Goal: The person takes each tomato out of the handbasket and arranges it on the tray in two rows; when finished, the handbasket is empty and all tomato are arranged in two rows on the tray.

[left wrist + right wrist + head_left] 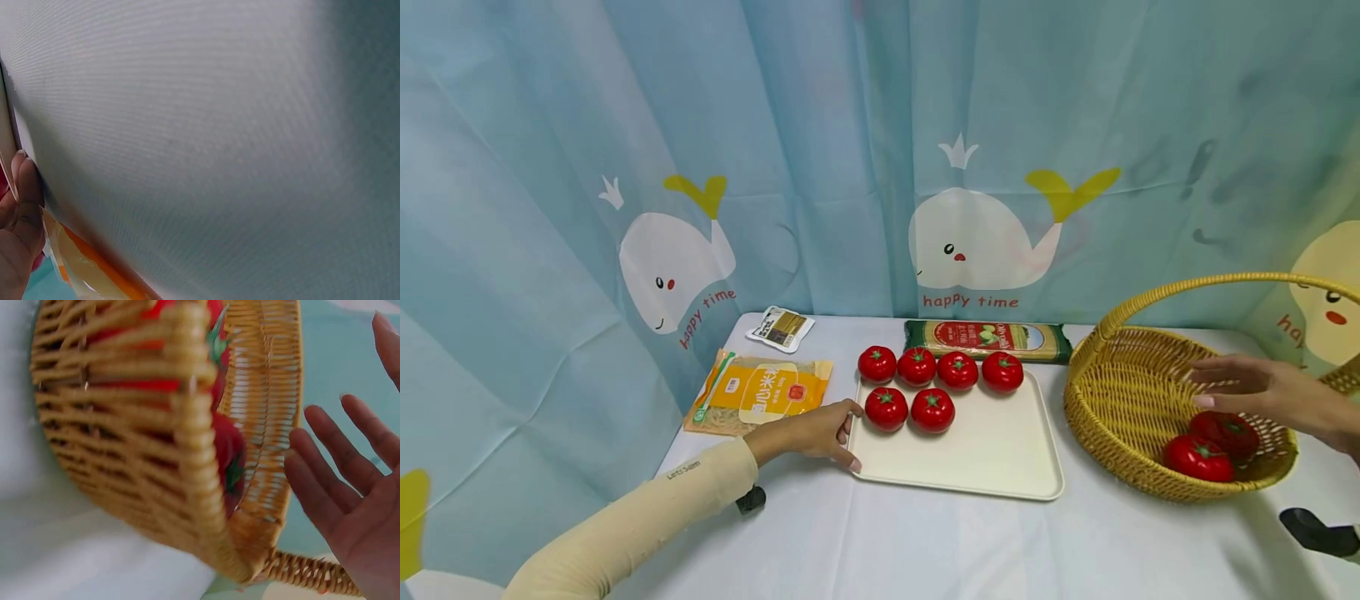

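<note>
A cream tray lies mid-table with several red tomatoes in two rows at its far side. My left hand rests on the tray's left edge, fingers relaxed; in the left wrist view its fingers lie against the white cloth. On the right stands a wicker basket with two tomatoes inside. My right hand hovers open over the basket, above those tomatoes, holding nothing. In the right wrist view the open palm faces the basket wall.
An orange noodle packet lies left of the tray, a small white sachet behind it. A green pasta pack lies along the back. A whale-print curtain closes off the rear. The basket's handle arches overhead.
</note>
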